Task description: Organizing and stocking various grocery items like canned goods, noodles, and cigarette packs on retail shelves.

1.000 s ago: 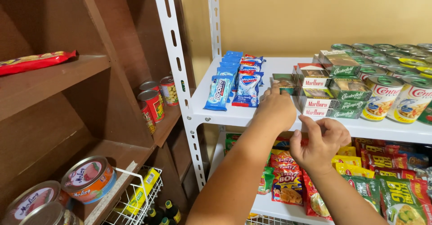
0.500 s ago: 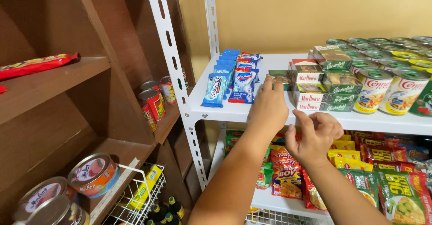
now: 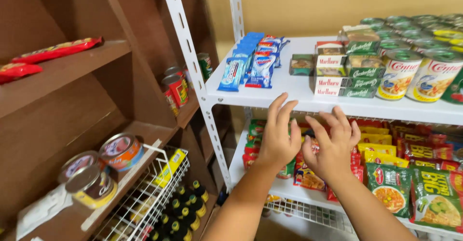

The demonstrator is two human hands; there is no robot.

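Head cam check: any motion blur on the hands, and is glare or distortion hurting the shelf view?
Head view: both hands, left hand and right hand, slightly motion-softened; cans show mild sheen, no harsh glare; white shelf evenly lit; wide-angle lens bends the shelf post.

You face a plain yellow-tan wall (image 3: 308,5), a dark brown wooden shelf unit (image 3: 72,101) and a white metal rack (image 3: 202,91).

small shop | white shelf (image 3: 289,94) stocked with cans (image 3: 400,74), snack packets (image 3: 390,188)
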